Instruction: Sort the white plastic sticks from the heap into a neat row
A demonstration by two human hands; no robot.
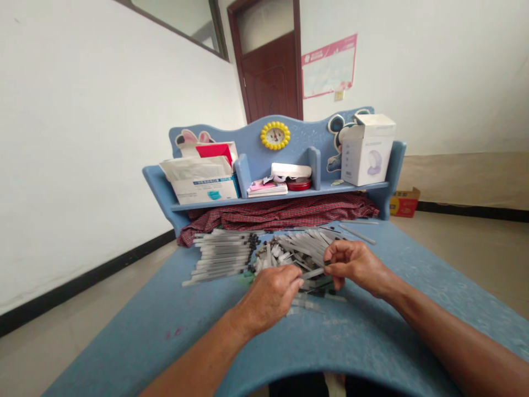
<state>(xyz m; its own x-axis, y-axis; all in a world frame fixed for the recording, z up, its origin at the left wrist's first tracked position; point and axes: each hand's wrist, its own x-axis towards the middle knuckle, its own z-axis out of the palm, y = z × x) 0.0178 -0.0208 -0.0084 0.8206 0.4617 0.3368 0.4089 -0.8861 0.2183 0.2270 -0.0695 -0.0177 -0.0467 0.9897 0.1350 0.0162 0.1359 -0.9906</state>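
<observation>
Head view: right hand [355, 267] pinched one end of a translucent tube [313, 273] between thumb and fingers; left hand [270, 292] pinched the other end, fingertips partly hidden. Tube was held over the blue desk [165, 320], between its curved near edge and the loose pile [303, 242]. Row of tubes [223, 256] lay toward the far left corner, checked cloth [281, 212] along the far edge

A: Which parts are shown?
B: The left hand [270, 295] and right hand [357, 267] are shown bare, as are 2 forearms [198, 355].
A: What clothing is seen?
B: Dark cloth [297, 385] is seen in 2 patches at the lower edge; garment type is obscured.
</observation>
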